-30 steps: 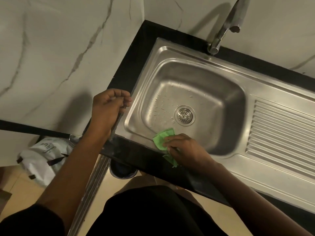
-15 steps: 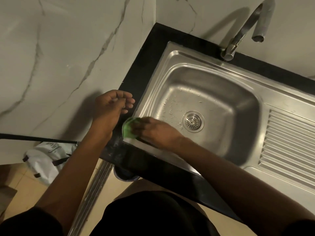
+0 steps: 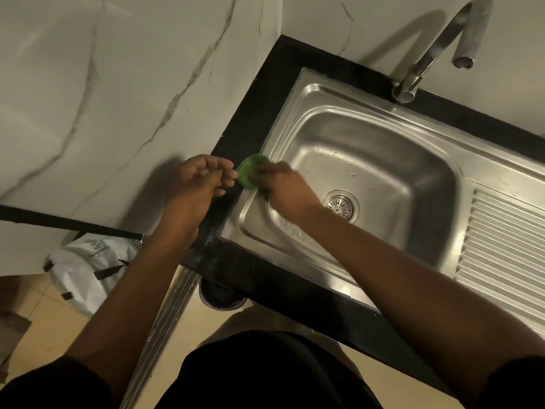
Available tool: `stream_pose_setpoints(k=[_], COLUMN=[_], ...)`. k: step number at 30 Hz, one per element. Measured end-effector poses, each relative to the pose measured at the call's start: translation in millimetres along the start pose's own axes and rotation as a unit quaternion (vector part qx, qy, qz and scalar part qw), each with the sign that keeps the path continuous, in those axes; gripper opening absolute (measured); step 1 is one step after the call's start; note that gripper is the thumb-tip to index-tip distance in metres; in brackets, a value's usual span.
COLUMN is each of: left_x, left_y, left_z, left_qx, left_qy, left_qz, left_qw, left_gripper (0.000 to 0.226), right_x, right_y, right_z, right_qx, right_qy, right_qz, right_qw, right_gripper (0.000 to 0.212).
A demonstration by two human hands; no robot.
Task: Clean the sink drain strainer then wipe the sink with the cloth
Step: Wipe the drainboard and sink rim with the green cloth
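A steel sink (image 3: 368,137) is set in a black counter, with the round drain strainer (image 3: 340,204) seated in the middle of its basin. My right hand (image 3: 283,187) presses a green cloth (image 3: 249,172) onto the sink's left rim. Most of the cloth is hidden under my fingers. Just left of the cloth, my left hand (image 3: 203,180) rests on the black counter edge with its fingers loosely curled and nothing in it. Water drops dot the basin's back and left walls.
A curved steel tap (image 3: 436,51) rises at the sink's back edge. A ribbed drainboard (image 3: 501,246) lies to the right of the basin. Marble walls close the corner on the left and behind. A white bag (image 3: 88,273) sits on the floor at the lower left.
My right hand has slid the green cloth from the sink's near rim round the near-left corner and up the left rim. My left hand stayed at the counter edge.
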State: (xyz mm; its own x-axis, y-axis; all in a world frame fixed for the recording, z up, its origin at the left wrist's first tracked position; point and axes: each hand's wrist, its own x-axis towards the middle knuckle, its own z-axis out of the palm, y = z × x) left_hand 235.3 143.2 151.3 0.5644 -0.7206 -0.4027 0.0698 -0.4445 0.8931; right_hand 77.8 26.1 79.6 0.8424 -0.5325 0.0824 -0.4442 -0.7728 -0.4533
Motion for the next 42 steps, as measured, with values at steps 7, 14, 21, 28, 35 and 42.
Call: stream_pose_setpoints(k=[7,14,21,28,35,42], left_x=[-4.4,-12.2,-21.6,-16.8,0.7,6.6], left_y=[6.4,0.3,-3.8,6.3,8.8,-0.2], left_z=[5.0,23.5,28.7,28.2,21.7,30.7], left_qx=[-0.007,-0.002,0.010,-0.011,-0.009,0.013], left_qy=[-0.001,-0.012,-0.042,-0.044,-0.037,-0.072], left_qz=[0.015,-0.011,0.021,0.013,0.003,-0.013], left_qw=[1.000,1.000,0.999,0.999,0.999,0.997], left_gripper=[0.023,0.026,0.032,0.028,0.024,0.029], right_x=[-60.6,-17.7,31.1,2.9,37.5,100.2], right_y=[-31.0,37.9,67.4,-19.8,42.0,158.4], right_z=[34.5,6.0,-64.2,9.3,29.4,-43.6], right_qx=[0.052,-0.036,-0.011,0.006,0.003,-0.052], right_qy=[-0.137,-0.085,0.082,-0.156,-0.064,0.013], right_qz=[-0.165,-0.074,0.049,-0.115,-0.192,0.159], right_qw=[0.975,0.993,0.995,0.981,0.979,0.986], right_gripper=[0.020,0.051,0.050,0.033,0.052,0.073])
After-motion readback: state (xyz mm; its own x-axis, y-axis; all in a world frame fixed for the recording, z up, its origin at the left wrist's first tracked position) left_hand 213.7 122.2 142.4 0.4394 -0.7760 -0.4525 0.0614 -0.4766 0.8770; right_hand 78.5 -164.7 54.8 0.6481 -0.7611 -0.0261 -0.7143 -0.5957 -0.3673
